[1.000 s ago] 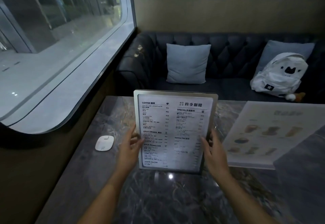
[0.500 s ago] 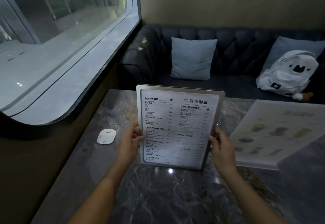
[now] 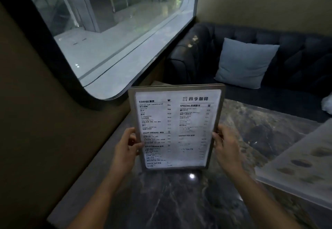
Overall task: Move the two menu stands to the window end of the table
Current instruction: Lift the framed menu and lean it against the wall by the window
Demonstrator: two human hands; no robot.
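A metal-framed menu stand (image 3: 177,126) with a white printed drinks list stands upright in the middle of the view, held above the dark marble table (image 3: 255,138). My left hand (image 3: 125,149) grips its left edge and my right hand (image 3: 226,147) grips its right edge. A second menu stand (image 3: 301,162), clear with pictures of drinks, sits at the right side of the table. The window (image 3: 111,31) runs along the wall on the left.
A dark tufted sofa (image 3: 296,52) stands behind the table with a light blue cushion (image 3: 246,63) on it. A bit of a white bag (image 3: 327,104) shows at the right edge. The brown wall (image 3: 45,120) borders the table's left side.
The menu in both hands has moved left toward the window, and the view has swung left with it. The small white device on the table is no longer visible.
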